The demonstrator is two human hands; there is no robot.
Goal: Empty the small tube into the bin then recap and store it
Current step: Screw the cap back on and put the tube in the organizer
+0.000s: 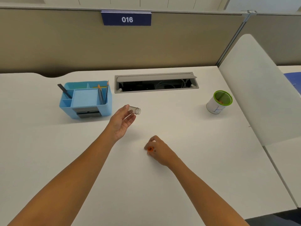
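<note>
My left hand (121, 123) holds a small clear tube (135, 110) by its closed end, above the middle of the white desk (187, 168). The tube lies sideways, its open threaded mouth pointing right, and it looks empty. My right hand (158, 150) rests low on the desk, fingers pinched on a small orange cap (149, 149). The bin (219, 101), a small white cup with a green rim, stands at the far right; something orange shows inside it. The blue desk organiser (85, 99) stands to the left of the tube.
The organiser holds pencils and a black pen. An open grey cable tray (156, 83) is set into the desk behind the tube. A beige partition with a "016" sign closes the back. A white side panel (260, 88) rises on the right.
</note>
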